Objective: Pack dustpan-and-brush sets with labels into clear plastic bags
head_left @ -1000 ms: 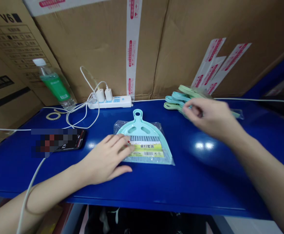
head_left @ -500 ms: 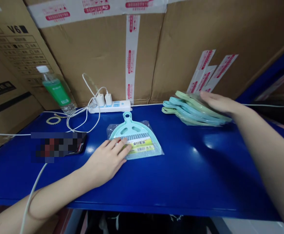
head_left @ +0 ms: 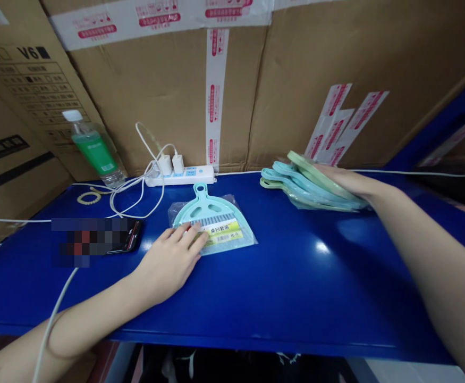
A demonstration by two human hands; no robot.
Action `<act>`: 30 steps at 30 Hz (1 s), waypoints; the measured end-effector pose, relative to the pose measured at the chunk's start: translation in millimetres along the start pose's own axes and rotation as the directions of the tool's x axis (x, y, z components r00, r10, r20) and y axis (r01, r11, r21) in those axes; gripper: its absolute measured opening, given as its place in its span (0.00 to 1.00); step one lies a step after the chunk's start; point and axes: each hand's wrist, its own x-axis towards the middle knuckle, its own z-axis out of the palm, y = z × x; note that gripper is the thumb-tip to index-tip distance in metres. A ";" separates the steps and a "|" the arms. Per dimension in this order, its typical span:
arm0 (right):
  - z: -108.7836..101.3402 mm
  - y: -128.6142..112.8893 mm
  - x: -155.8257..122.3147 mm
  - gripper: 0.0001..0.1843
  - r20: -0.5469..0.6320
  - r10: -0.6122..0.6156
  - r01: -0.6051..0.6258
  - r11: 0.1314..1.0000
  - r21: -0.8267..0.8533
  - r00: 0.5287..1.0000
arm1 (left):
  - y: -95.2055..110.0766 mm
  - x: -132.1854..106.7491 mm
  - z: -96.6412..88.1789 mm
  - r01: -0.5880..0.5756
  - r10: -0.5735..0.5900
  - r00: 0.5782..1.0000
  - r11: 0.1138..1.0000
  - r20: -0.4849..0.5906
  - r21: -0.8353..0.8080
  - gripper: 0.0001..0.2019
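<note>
A light-blue dustpan and brush set (head_left: pixel 210 205) in clear plastic, with a yellow-and-white label, lies on the blue table (head_left: pixel 288 298). Fingers spread, my left hand (head_left: pixel 172 255) rests flat on its lower left side. Several more bagged dustpans (head_left: pixel 296 183), blue and green, are piled at the back right. My right hand (head_left: pixel 341 178) is at the far side of the uppermost green dustpan (head_left: pixel 323 178), which tilts up from the pile. The green dustpan's edge covers the right fingers, which appear to hold it.
At the back stand a white power strip (head_left: pixel 200 174) with chargers and tangled white cables (head_left: pixel 116 205). A green-labelled bottle (head_left: pixel 96 151) leans against the cardboard boxes (head_left: pixel 168 90). On the left lie a partly blurred dark phone (head_left: pixel 130 236) and a beaded ring (head_left: pixel 89 198).
The light-blue dustpan set has shifted slightly left under my left hand. My right hand has moved left and lower behind the top green dustpan, which now tilts more steeply.
</note>
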 end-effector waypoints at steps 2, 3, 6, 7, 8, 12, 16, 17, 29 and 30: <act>-0.9 -6.2 -2.3 0.29 0.070 0.106 -0.113 0.987 0.113 0.992 | -0.4 0.9 -0.4 0.015 -0.015 1.000 1.000 0.004 0.015 0.19; -1.0 -9.4 -3.4 0.29 0.099 0.132 -0.146 0.977 0.155 0.986 | -0.7 1.2 -0.3 0.020 -0.020 1.000 1.000 0.007 0.023 0.19; 0.4 -15.1 -4.1 0.33 0.135 0.112 -0.135 0.974 0.179 0.985 | -1.5 1.1 0.8 0.042 -0.043 0.999 0.998 0.018 0.045 0.19; 1.3 -15.3 -3.3 0.35 0.144 0.102 -0.126 0.977 0.172 0.984 | -1.8 0.7 1.5 0.054 -0.055 0.998 0.997 0.018 0.051 0.20; 2.1 -14.8 -2.2 0.37 0.153 0.092 -0.117 0.980 0.163 0.984 | -2.2 0.3 2.3 0.067 -0.067 0.998 0.996 0.015 0.057 0.20; 4.2 -15.4 1.1 0.49 0.224 -0.001 -0.033 0.989 0.147 0.975 | -3.9 -1.7 6.6 0.100 -0.100 0.995 0.992 -0.012 0.076 0.21; 2.7 -30.9 -5.0 0.53 0.327 -0.093 0.056 0.991 0.121 0.940 | -5.6 -2.4 9.4 0.098 -0.097 0.995 0.991 -0.016 0.096 0.22; 2.3 -35.9 -7.4 0.53 0.365 -0.100 0.064 0.992 0.110 0.926 | -6.0 -2.3 9.7 0.097 -0.096 0.995 0.991 -0.015 0.097 0.22; -2.0 -52.2 -19.2 0.40 0.502 -0.212 0.251 0.968 -0.011 0.838 | -8.3 4.5 5.3 0.158 -0.165 0.984 0.982 0.064 0.107 0.23; -2.7 -53.5 -21.9 0.41 0.505 -0.216 0.264 0.964 -0.025 0.836 | -8.1 5.3 5.3 0.157 -0.166 0.983 0.980 0.075 0.122 0.23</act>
